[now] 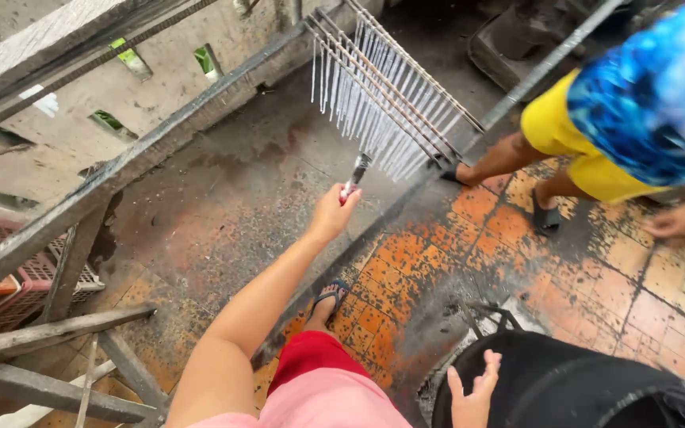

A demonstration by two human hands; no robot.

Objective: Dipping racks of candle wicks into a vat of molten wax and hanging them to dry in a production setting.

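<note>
A small tool with a red handle is pointing up toward a rack of hanging white candles, clamped in the left hand. The right hand is hovering spread open over a black drum. Beyond the dark rail, another person in yellow shorts is crouching on the orange tiled floor; pink crates are sitting at the left.

white candles, orange tiles — red shorts

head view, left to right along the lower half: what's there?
Pink plastic crate → wooden beams → left hand gripping a tool → right hand on a black drum → another person's hand.
</note>
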